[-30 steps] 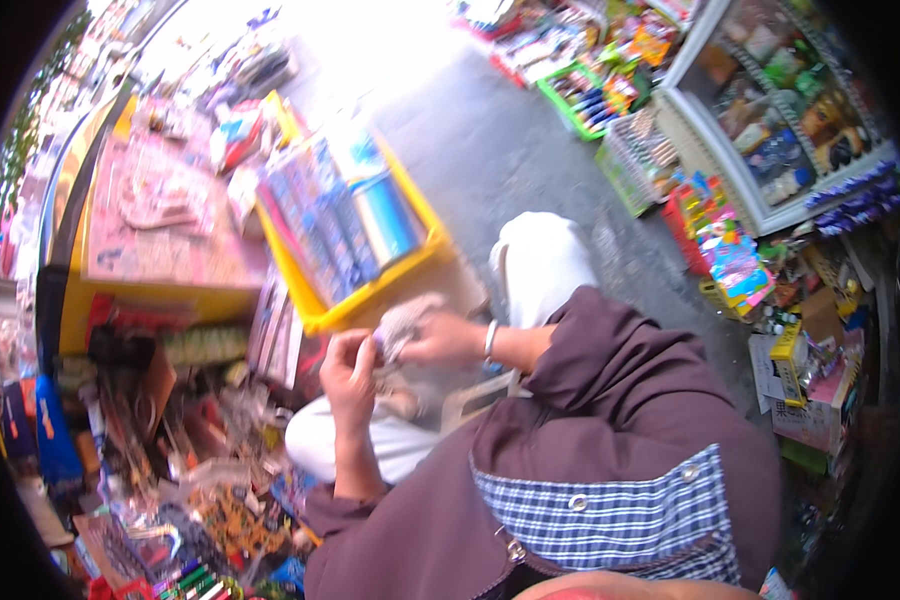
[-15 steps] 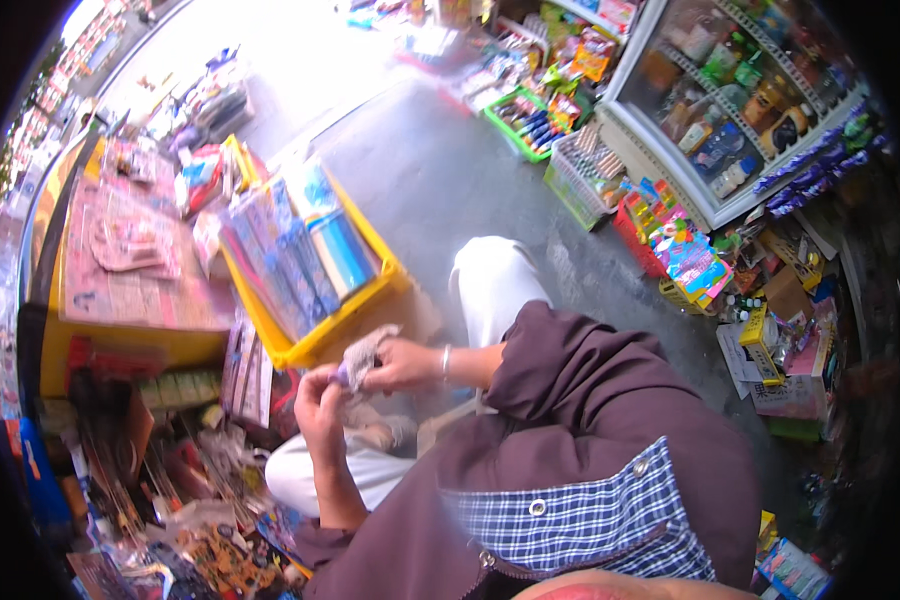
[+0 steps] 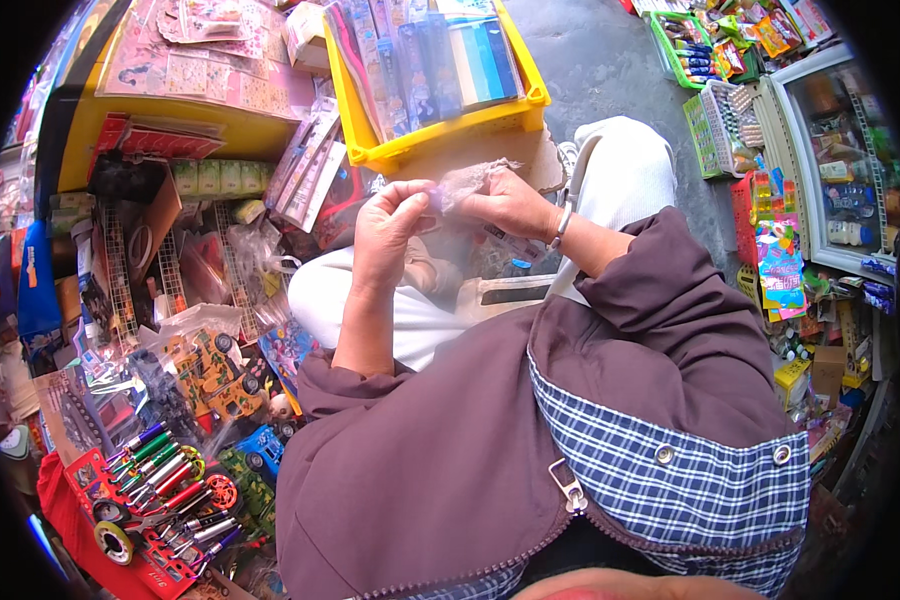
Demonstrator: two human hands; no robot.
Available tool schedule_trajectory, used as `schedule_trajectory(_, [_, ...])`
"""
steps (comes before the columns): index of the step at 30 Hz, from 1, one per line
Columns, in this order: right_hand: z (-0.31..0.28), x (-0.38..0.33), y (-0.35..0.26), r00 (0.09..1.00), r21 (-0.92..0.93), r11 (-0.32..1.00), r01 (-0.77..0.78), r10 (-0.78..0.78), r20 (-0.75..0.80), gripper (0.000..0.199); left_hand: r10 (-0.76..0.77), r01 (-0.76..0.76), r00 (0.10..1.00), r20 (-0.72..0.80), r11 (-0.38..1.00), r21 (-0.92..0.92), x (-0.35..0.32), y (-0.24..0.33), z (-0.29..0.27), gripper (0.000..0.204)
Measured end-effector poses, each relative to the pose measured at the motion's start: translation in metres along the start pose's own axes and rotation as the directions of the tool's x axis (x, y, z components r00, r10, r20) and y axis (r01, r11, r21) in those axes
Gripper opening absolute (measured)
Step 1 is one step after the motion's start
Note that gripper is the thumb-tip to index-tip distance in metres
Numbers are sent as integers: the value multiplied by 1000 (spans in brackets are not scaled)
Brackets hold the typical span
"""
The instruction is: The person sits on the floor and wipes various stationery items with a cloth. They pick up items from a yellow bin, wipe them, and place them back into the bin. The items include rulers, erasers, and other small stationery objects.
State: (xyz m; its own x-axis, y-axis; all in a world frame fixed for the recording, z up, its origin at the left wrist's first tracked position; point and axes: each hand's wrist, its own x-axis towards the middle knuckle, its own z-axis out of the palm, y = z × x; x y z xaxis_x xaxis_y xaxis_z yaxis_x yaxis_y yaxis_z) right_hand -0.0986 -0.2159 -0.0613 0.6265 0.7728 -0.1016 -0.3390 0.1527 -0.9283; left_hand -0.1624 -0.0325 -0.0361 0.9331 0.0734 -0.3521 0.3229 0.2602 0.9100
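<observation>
Toy cars (image 3: 220,370) and pens (image 3: 165,470) crowd the left, close against the knee. Above the lap both hands pinch a crumpled clear bag (image 3: 470,180), left hand (image 3: 390,225) and right hand (image 3: 505,205) nearly together. Just beyond sits the yellow crate (image 3: 440,125)'s edge; bare pavement (image 3: 610,70) opens further right

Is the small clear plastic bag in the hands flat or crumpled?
Crumpled: the clear plastic bag bunches in wrinkles between the left hand and right hand.
</observation>
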Motion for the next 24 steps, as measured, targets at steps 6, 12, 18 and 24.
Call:
schedule_trajectory(6, [-3, 1, 4, 1000, -25, 1000, 19, -19, 1, 18, 34, -33, 999, -15, 997, 70, 3, -5, 3, 16])
schedule_trajectory(12, [1, -1, -1, 1000, -26, 1000, -18, 18, 8, 22, 20, -19, 998, -51, 1000, 21, 3, -6, 7, 15])
schedule_trajectory(18, [0, 2, -3, 997, 47, 996, -74, 73, 18, 22, 92, -90, 995, -48, 995, 35, 3, 2, 4, 15])
schedule_trajectory(24, [-4, 2, 1, 997, 52, 996, -72, 71, 14, 19, 360, -376, 923, 137, 766, 522, -2, 6, 5, 14])
